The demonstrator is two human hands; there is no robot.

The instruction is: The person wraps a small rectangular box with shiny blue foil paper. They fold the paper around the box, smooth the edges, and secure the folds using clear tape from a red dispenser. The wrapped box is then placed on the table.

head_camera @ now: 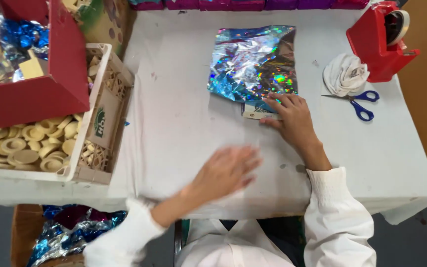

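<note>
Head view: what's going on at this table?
A person in white sleeves sits at a grey table. The right hand presses on a small box half under a holographic foil sheet. The left hand is blurred, empty, over bare table. Blue scissors and a red tape dispenser lie to the right.

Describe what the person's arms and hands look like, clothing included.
Both arms wear long white sleeves with gathered, ribbed cuffs at the wrists. The left hand and right hand are bare: no gloves, and no rings or watch that I can see. The left hand is motion-blurred, so its fine detail is unclear.
</note>
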